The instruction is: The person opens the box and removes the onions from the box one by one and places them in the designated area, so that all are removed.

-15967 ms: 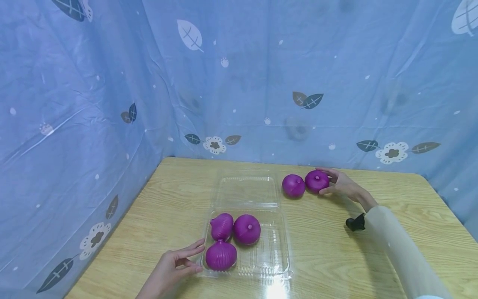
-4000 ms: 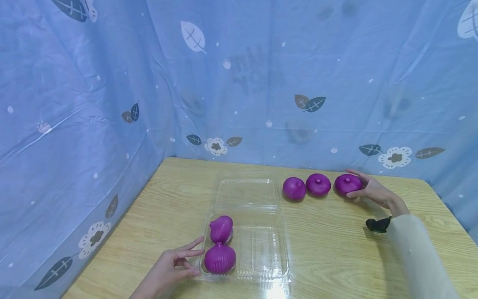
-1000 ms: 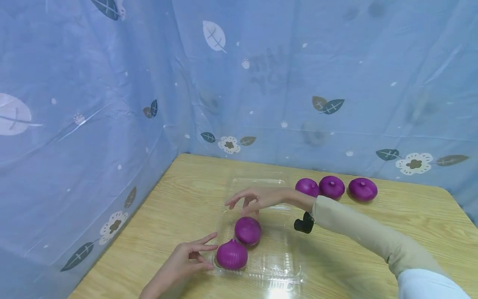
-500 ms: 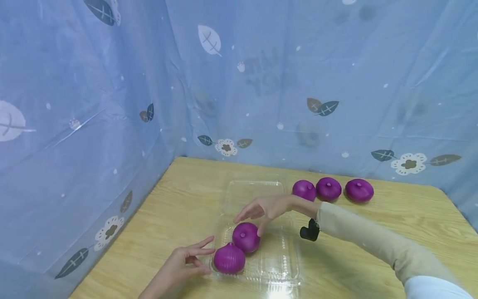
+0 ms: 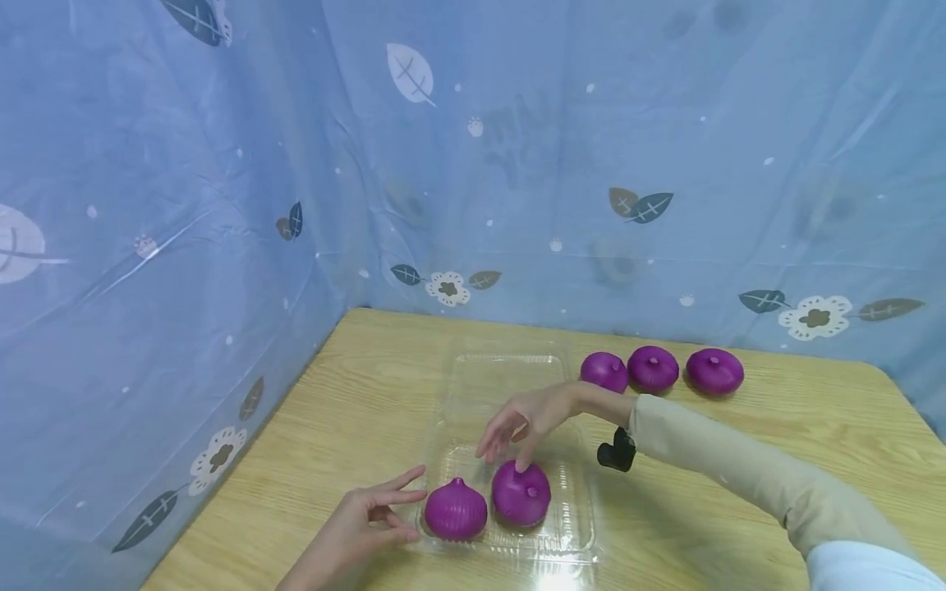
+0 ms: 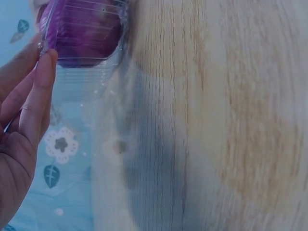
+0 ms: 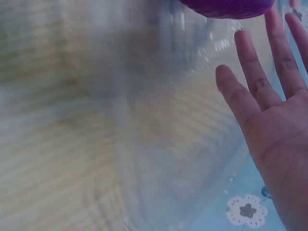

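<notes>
Two purple onions lie in the base of a clear plastic clamshell container [image 5: 580, 509], whose lid [image 5: 506, 373] is folded back. The left onion [image 5: 456, 510] has its pointed top away from me. Over the right onion [image 5: 521, 495] my right hand [image 5: 535, 414] reaches, thumb tip at its top and fingers not curled round it. In the right wrist view the fingers [image 7: 250, 72] look spread and nearly straight, below the onion [image 7: 231, 7]. My left hand [image 5: 358, 521] holds the container's left rim; its fingertips meet the plastic edge beside an onion [image 6: 91, 33] in the left wrist view.
Three more purple onions stand in a row at the back right: one [image 5: 603, 371] partly behind my right forearm, one [image 5: 654, 368] in the middle and one [image 5: 714, 372] at the right. Blue patterned curtain [image 5: 517, 164] hangs behind and left of the wooden table [image 5: 813, 460].
Since four seconds ago, my right hand has left the back-right onion and come over the container. The upper onion there has turned and shifted right and nearer me. My left hand stays at the rim.
</notes>
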Demonstrator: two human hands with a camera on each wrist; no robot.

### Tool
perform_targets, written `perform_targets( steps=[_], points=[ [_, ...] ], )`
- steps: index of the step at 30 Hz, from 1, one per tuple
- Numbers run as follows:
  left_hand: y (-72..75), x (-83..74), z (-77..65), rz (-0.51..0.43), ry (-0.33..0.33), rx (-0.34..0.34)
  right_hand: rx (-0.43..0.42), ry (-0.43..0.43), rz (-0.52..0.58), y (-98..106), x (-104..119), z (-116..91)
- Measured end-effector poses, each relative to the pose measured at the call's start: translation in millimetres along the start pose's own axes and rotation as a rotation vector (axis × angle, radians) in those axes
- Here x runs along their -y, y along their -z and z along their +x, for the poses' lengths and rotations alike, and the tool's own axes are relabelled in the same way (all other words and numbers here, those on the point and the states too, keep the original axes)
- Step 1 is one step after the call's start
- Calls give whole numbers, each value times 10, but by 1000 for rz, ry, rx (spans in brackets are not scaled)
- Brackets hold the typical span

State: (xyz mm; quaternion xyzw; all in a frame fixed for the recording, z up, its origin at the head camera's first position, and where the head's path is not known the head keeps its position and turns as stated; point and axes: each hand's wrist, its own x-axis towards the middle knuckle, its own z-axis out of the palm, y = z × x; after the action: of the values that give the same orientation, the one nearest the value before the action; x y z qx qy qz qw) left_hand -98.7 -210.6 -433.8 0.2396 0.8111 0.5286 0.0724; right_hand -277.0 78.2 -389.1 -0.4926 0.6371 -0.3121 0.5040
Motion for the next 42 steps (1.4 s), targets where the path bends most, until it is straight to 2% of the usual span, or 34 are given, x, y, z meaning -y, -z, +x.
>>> perform_targets(
  steps=[8, 10, 12, 15, 18, 20, 22, 30, 39, 42],
  points=[
    [0, 32, 0, 7, 6, -2, 163, -54, 42, -156, -41, 13],
    [-3, 40, 1, 5, 2, -5, 187, -45, 16, -217, -29, 21],
    [-5, 47, 0, 6, -2, -7, 215, -31, -38, -289, -12, 32],
    [-6, 44, -3, 6, -6, -6, 255, 46, -205, -402, 21, 47],
    [-2, 34, -6, 1, -3, -11, 261, 123, -337, -466, 30, 40],
    [2, 32, -7, -2, -10, -14, 230, 145, -381, -478, 24, 16],
    [6, 35, -8, -2, -16, -14, 190, 138, -367, -472, 9, -19],
    [1, 50, -13, 0, -33, 3, -92, -14, -150, -438, -24, -232],
    [-1, 21, -16, -9, -13, -4, -208, 84, -143, -499, 66, -414],
    [6, 9, -23, -9, -5, -8, -259, 149, -120, -538, 89, -473]
  ],
)
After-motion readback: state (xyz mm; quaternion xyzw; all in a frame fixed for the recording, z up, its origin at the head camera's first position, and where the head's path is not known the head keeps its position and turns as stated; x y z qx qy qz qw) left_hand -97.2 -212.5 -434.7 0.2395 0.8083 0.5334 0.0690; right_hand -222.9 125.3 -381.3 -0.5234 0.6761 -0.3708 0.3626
